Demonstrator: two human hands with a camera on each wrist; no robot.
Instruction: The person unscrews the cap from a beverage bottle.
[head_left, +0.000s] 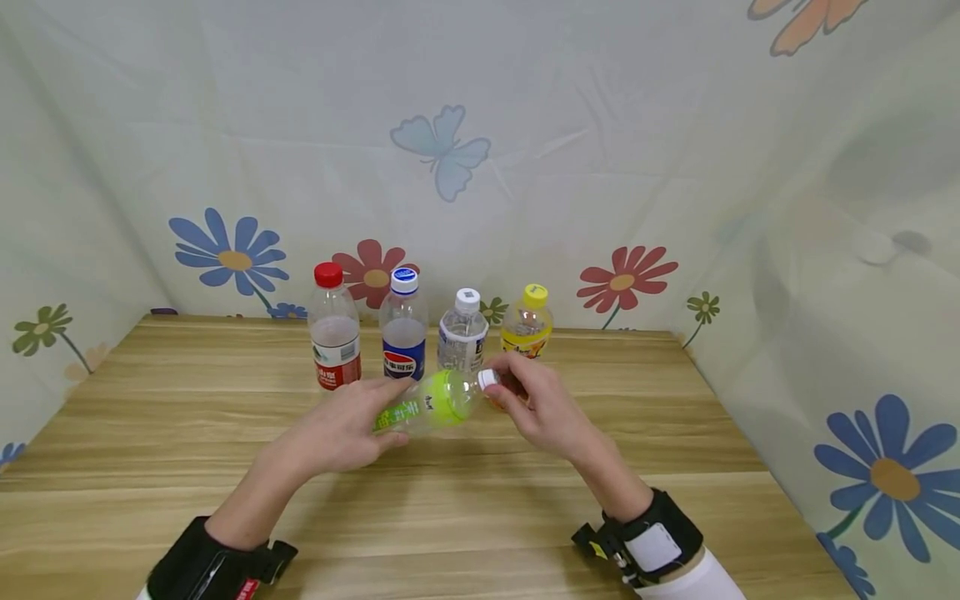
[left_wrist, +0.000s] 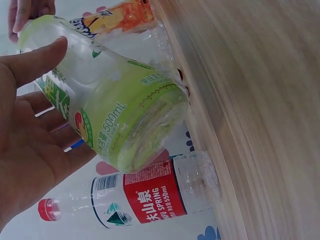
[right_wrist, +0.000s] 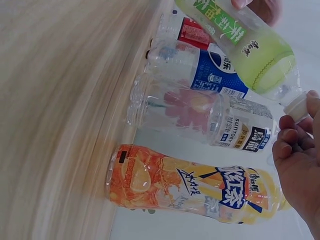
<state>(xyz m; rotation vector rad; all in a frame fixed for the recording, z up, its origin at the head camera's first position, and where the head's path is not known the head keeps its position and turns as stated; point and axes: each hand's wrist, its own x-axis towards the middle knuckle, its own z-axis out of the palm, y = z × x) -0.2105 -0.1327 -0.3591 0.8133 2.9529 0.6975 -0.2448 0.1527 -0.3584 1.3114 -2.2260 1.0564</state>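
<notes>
A clear plastic bottle with a green label [head_left: 447, 398] is held tilted on its side above the wooden table, cap end toward the right. My left hand [head_left: 341, 427] grips its body, thumb on the near side and fingers round the far side, as the left wrist view shows. With thumb and fingertips my right hand [head_left: 542, 406] pinches the white cap [right_wrist: 297, 107] at the bottle's neck. The bottle's base [left_wrist: 157, 130] faces the left wrist camera. No liquid shows inside it.
Behind the hands stand a red-capped bottle [head_left: 335, 329], a blue-labelled bottle [head_left: 404, 327], a white-capped bottle [head_left: 463, 329] and a yellow-capped bottle [head_left: 528, 321] in a row on the wooden table [head_left: 465, 533]. A flower-printed curtain [head_left: 525, 167] hangs beyond.
</notes>
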